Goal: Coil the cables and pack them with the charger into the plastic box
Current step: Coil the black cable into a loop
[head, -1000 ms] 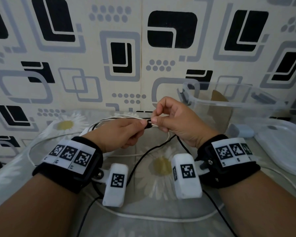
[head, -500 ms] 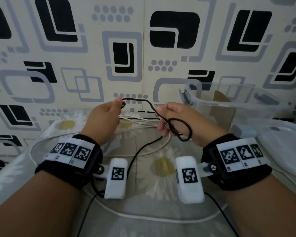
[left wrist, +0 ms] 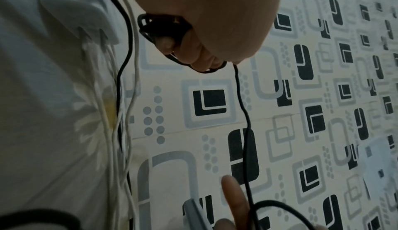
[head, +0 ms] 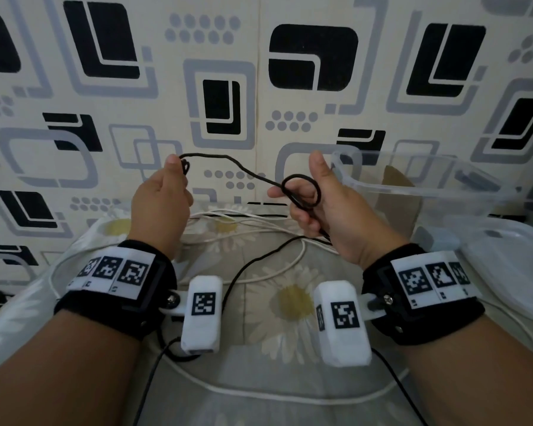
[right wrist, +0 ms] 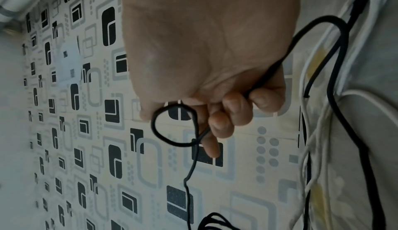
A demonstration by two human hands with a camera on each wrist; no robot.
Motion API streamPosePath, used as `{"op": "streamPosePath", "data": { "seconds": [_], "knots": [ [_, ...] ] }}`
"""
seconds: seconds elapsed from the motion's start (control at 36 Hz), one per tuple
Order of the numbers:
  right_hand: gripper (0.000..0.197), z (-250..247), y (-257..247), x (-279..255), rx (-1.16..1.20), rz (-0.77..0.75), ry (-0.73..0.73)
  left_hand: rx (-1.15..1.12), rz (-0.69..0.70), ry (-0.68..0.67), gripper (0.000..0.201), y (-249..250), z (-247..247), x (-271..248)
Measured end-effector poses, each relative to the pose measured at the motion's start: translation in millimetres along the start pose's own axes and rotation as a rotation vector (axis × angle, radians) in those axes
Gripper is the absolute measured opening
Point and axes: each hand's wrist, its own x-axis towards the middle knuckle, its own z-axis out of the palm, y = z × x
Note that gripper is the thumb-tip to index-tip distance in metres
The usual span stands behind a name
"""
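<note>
Head view shows the black cable [head: 246, 172] stretched in the air between both hands: the left hand [head: 160, 201] pinches a small bundle of its coils, the right hand [head: 326, 207] grips a loop. White cables [head: 243, 219] lie on the daisy cloth [head: 290, 302] below. Right of them, the clear plastic box [head: 419, 179] stands open; its contents are hard to make out. Its lid [head: 511, 272] lies beside it, cut off.

Both forearms reach forward side by side, each wrist wrapped in a black band. The left hand [head: 162, 195] is raised, its fingers curled into a closed grip that pinches the black cable [head: 243, 172]. The right hand [head: 326, 204] is held apart at the same height, thumb up, fingers curled round the cable's loop.
</note>
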Motion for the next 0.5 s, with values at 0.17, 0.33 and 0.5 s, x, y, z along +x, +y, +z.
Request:
{"op": "streamPosePath", "data": {
  "seconds": [0.17, 0.33, 0.5],
  "knots": [
    [0.067, 2.2, 0.3, -2.3, -0.230, 0.063, 0.069, -0.154, -0.120, -0.018, 0.048, 7.1, 1.3, -0.9],
    [0.052, 0.8, 2.8, 0.8, -0.261, 0.092, 0.308, -0.492, -0.304, -0.143, 0.050, 14.1, -1.1, -2.0],
    [0.042, -5.6, 5.6, -0.6, -0.331, 0.094, 0.222, -0.728, -0.416, -0.133, 0.048, 13.1, -8.4, 4.4]
  ]
}}
